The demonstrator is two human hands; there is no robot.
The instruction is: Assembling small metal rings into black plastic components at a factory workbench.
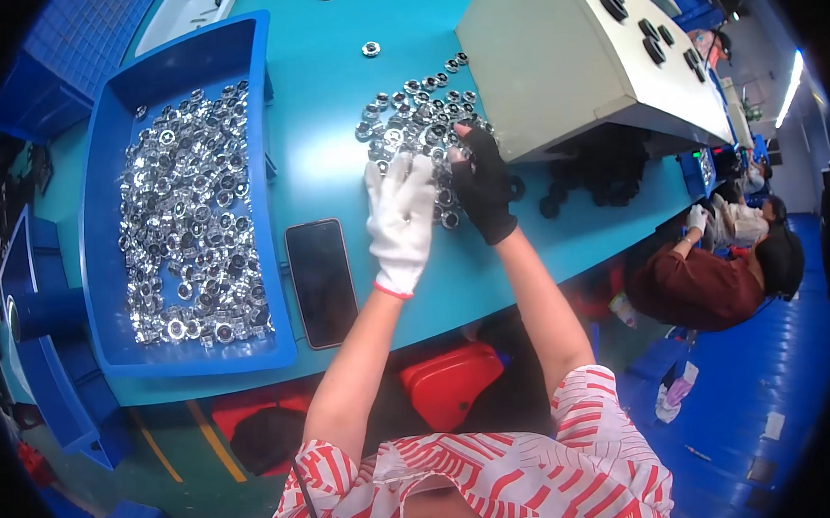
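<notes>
Silver ring-shaped metal parts [418, 111], heaped loose on the teal tabletop [334, 105], directly under and just beyond both hands. Left hand [400, 218] in a white glove, palm down, fingers spread flat on the near edge of the heap, clamped on nothing. Right hand [482, 187] in a black fingerless glove, touching the left hand's side, bare fingertips pressed into the parts; whether anything pinched, cannot tell. Just left of the left hand and nearer the body, a dark smartphone [321, 282], lying flat, screen off. Farther left, a blue tray [97, 180] holding many more shiny parts of the same kind. Beyond the right hand, touching the heap's far side, a beige machine housing [555, 68] with black buttons on top. Right of the right hand, under that housing, a cluster of black rings [596, 172]. Well off to the right, below the table edge, another person [703, 283] in dark red, seated.
</notes>
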